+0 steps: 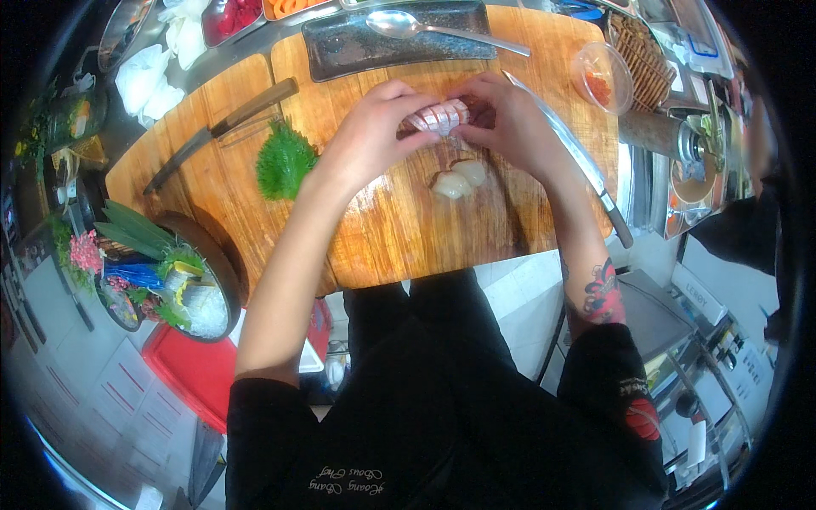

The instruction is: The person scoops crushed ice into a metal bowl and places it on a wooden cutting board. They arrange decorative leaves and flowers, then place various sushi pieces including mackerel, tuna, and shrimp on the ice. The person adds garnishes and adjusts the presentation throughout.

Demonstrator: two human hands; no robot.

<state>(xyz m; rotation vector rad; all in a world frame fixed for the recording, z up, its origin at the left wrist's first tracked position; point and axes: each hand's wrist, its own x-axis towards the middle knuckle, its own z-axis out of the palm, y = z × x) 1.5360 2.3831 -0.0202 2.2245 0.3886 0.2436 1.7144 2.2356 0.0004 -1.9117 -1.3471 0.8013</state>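
Over the wooden cutting board (382, 242), both my hands close round a row of pinkish-white sliced fish (440, 116). My left hand (372, 127) grips its left end, thumb and fingers bent. At the other end, my right hand (508, 121) pinches it between thumb and fingers, some of them hidden behind it. Just below lie pale, glossy pieces that look like scallop (460, 178). A jagged green leaf (286, 161) rests left of my left wrist. A long knife (568, 140) lies partly under my right forearm.
A wooden-handled knife (242, 109) lies at the board's left. At the back, a metal spoon (399, 25) rests on a dark rectangular plate (340, 53). A clear cup of orange bits (598, 83) stands right. A garnished round dish (223, 255) sits at left.
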